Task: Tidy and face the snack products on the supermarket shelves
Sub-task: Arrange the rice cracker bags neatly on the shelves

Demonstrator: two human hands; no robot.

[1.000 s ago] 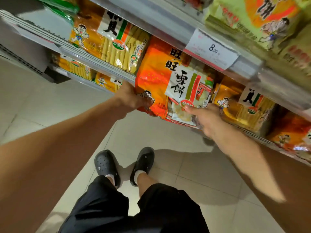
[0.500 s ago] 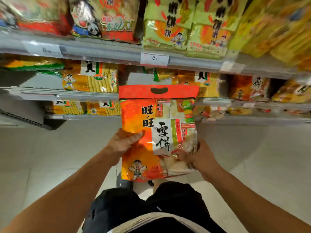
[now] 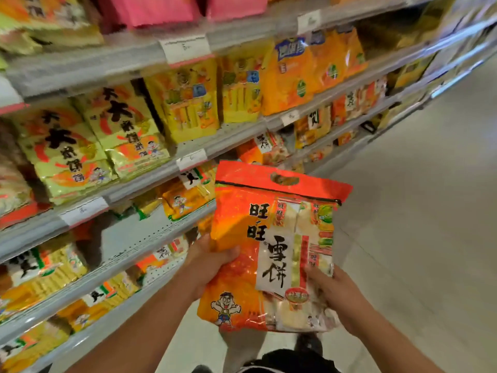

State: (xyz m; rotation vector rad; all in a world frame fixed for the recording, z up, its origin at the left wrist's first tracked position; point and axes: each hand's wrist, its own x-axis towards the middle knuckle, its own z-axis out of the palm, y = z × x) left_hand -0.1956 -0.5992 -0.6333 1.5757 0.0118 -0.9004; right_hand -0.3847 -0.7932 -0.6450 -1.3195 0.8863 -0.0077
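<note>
I see grey metal shelves (image 3: 150, 173) on the left, stacked with glossy yellow-green packs (image 3: 88, 146). Left hand (image 3: 207, 262) grips the orange snack bag (image 3: 242, 238) by its left edge, thumb across the front. Crinkly foil, clear window, die-cut handle slot, held upright off the shelves. Right hand (image 3: 338, 297) clasps its lower right corner.

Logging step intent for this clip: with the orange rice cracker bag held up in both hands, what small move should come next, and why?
Probably set the orange rice cracker bag into the bare gap on the shelf to its left, label outward. Left hand and right hand hold it upright off the shelves, front facing the camera.
</note>
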